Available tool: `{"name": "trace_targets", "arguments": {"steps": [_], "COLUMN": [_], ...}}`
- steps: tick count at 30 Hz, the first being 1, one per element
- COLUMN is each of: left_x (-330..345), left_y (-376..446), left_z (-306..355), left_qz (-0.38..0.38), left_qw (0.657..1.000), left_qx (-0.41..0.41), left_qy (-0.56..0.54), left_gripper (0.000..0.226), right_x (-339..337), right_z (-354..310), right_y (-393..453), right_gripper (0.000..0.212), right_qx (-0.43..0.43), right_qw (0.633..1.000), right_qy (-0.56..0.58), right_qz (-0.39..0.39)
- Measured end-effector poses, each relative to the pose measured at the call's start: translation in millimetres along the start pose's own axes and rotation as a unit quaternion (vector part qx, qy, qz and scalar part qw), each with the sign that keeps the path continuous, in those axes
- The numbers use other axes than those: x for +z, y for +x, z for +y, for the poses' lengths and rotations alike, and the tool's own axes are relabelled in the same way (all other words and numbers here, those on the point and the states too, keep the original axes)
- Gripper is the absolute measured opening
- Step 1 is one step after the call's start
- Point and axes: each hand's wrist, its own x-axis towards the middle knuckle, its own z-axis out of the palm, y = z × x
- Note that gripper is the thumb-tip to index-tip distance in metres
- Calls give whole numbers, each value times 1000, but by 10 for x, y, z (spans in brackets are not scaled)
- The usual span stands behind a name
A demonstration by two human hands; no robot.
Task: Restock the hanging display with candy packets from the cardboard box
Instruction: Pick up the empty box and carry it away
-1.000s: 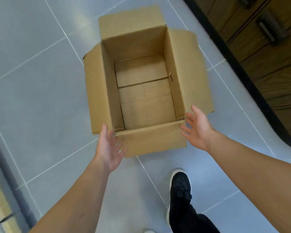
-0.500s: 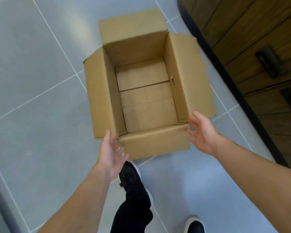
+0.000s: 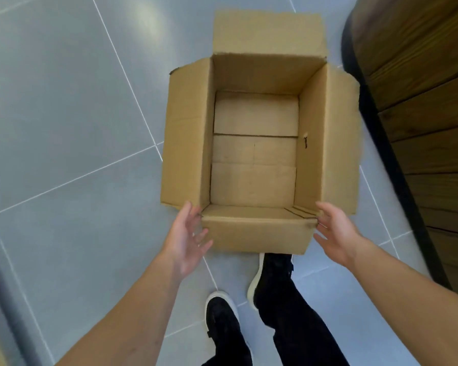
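The cardboard box (image 3: pixel 254 154) sits open on the tiled floor (image 3: pixel 64 128) at twelve o'clock from the feet, nothing visible inside. The left hand (image 3: pixel 187 240) at nine o'clock and right hand (image 3: pixel 333 233) at three flank its near corners, fingers spread, holding nothing. It looks light and stiff, though the flaps would bend; better gripped low on the side walls.

We see a grey tiled floor (image 3: pixel 64 128) with pale grout lines; dark wooden panelling (image 3: pixel 421 114) rises at right; two black shoes (image 3: pixel 222 320) with white soles stand below.
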Motion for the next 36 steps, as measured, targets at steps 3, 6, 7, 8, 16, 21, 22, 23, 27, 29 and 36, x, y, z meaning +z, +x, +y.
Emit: {"name": "trace_targets", "arguments": {"steps": [3,6,7,8,16,21,22,23,27,29,36], "left_x": [145,376,446,574,1091,1326,1395,1440,1743,1936,2695], "left_y": [112,227,248,304,485,819,900,941,1103,1203,1446], "left_z": [401,874,995,1171,2130,3032,3213,3350,4045,4348,5170], "left_qz": [13,34,37,36,26,3,5,4,-29,-46,-60], "left_qw": [1000,999,998,998,999,995,994,991,984,982,972], "left_qx": [8,9,16,20,33,63,60,64,76,83,77], "left_qy": [-12,-41,-45,-46,5,78,91,114,158,165,212], "left_gripper": [63,71,72,73,77,74,73,72,71,68,65], "right_x": [118,301,354,409,823,1219,1298,1369,1701,1814,1852], "right_z": [-394,-902,-1022,-1202,-2226,-2769,-2893,-2971,-3451,-3701,-4524], "right_y": [112,257,294,344,504,621,637,639,665,696,1008], "right_gripper": [53,37,37,40,44,94,88,82,75,77,109], "right_qx": [-22,-26,-32,-35,-65,-103,-113,-116,-111,-96,-65], "right_qw": [999,997,997,996,993,980,976,971,968,979,997], "right_qy": [-4,15,18,29,-15,-150,-175,-201,-223,-179,-31], "right_qz": [-36,-64,-73,-77,-99,-76,-64,-59,-37,-26,-19]}}
